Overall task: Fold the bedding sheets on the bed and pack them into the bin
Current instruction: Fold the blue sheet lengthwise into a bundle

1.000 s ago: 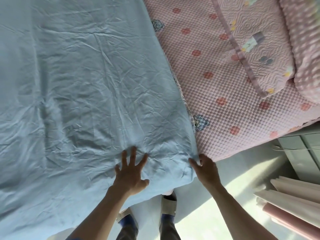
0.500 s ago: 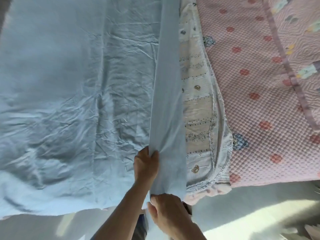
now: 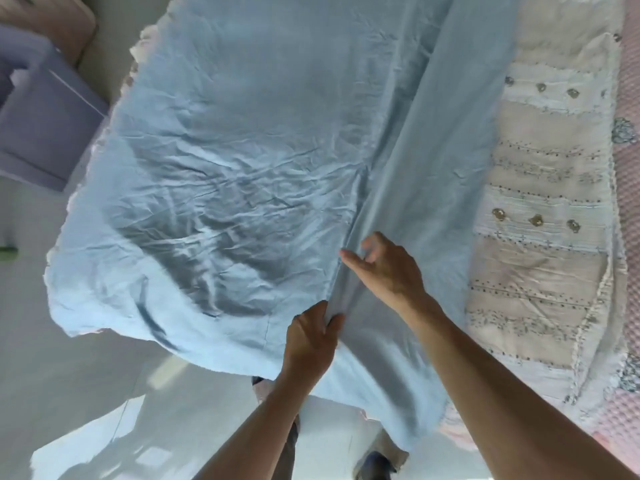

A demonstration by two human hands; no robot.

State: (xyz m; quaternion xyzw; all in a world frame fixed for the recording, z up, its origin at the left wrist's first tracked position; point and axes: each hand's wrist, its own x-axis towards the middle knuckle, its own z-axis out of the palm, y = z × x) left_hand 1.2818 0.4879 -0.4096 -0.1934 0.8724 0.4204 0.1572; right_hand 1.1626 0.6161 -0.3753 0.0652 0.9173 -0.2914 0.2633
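A wrinkled light blue sheet (image 3: 225, 161) covers most of the bed. Its right edge is turned over leftward as a long flap (image 3: 446, 133), ending in a raised fold line down the middle. My left hand (image 3: 310, 341) pinches that fold at the bed's near edge, thumb on one side and fingers on the other. A little farther up the same fold, my right hand (image 3: 384, 268) lies on the flap with its fingers loosely bent at the crease. No bin is in view.
A cream patterned quilt (image 3: 540, 209) lies uncovered to the right of the flap, over a pink quilted cover (image 3: 630, 174). A purple upholstered seat (image 3: 45, 126) stands at the far left. Pale floor (image 3: 104, 393) and my feet show below the bed edge.
The sheet's right edge was lifted and folded over to the left, baring the cream quilt. My hands moved from the sheet's corner to the fold line, and the view swung left.
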